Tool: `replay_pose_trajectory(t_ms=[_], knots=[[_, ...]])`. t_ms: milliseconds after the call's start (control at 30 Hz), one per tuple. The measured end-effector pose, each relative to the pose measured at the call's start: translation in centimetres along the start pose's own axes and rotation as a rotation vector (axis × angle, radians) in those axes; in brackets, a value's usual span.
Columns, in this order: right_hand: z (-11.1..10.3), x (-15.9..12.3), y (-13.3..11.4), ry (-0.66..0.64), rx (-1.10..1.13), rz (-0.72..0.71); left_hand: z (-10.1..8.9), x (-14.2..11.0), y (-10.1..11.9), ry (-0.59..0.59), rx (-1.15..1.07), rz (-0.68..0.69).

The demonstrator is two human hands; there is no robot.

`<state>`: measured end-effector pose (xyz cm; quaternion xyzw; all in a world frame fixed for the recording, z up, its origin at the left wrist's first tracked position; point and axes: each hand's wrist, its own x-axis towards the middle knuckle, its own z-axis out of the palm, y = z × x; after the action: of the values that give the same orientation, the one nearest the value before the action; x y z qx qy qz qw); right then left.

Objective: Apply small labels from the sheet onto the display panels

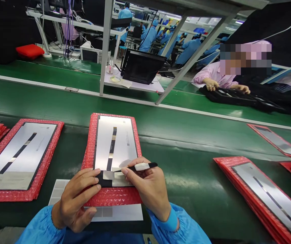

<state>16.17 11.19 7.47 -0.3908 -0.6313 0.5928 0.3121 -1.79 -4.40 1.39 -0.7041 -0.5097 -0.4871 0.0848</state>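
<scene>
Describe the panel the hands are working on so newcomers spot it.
On the green bench, find the middle red bubble-wrap stack. The silvery panel lies on top. Unlike the panels either side, it has the left hand and right hand at its near end.

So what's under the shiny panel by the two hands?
Red bubble wrap is under the panel, its edges sticking out. Beneath that, a white sheet peeks out. The panel and wrap cover the rest, so anything else there is hidden.
</scene>
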Motion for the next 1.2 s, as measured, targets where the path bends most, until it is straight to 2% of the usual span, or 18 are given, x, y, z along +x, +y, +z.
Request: replay_pose_trajectory(t_ms=[333, 567, 867, 1033, 1200], knots=[[-0.17, -0.08, 0.26, 0.001, -0.032, 0.037, -0.08, -0.04, 0.00, -0.002, -0.005, -0.001], [-0.18, 0.03, 0.02, 0.003, -0.028, 0.015, 0.00, 0.30, -0.04, -0.143, 0.037, 0.039], [-0.13, -0.11, 0.38, -0.010, -0.054, -0.014, 0.26, -0.43, -0.12, -0.148, 0.045, 0.015], [-0.06, -0.01, 0.11, -0.012, -0.074, -0.042, 0.05, -0.03, 0.06, -0.155, 0.057, 0.019], [0.03, -0.02, 0.13, -0.017, -0.073, -0.033, -0.56, 0.47, 0.61, -0.225, 0.087, 0.013]])
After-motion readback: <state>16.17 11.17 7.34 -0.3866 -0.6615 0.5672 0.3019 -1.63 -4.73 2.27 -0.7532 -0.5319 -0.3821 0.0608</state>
